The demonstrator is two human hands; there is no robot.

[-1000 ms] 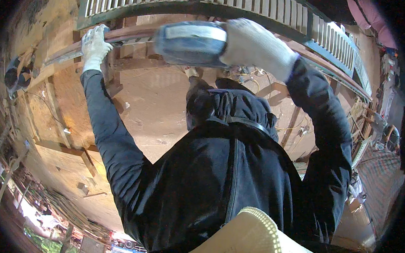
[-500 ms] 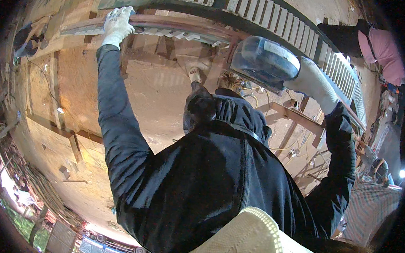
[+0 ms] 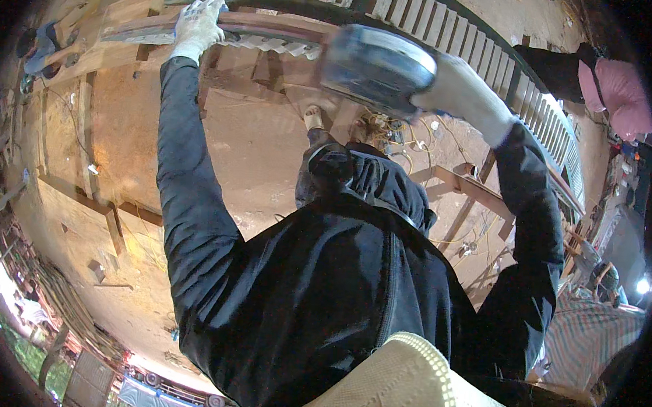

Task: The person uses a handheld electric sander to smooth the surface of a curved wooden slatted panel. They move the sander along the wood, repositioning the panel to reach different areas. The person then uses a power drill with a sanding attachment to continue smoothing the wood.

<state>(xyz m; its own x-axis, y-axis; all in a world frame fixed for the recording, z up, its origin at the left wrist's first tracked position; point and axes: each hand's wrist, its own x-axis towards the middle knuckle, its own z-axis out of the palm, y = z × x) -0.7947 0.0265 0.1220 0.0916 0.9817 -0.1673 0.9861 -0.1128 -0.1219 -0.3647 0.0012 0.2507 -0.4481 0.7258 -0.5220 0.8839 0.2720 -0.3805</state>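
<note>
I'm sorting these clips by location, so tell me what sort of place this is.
Probably a woodworking shop. The left hand steadies a long carved wooden strip, the right hand holds a power tool, and a slatted wooden frame and offcuts on the dusty floor lie around.

I see my left hand [image 3: 197, 27] resting on the wooden piece [image 3: 261, 32], at its left part. My right hand [image 3: 461, 93] holds the power tool [image 3: 377, 68] on the same piece, further right. Behind it runs a slatted rail [image 3: 453, 33].
</note>
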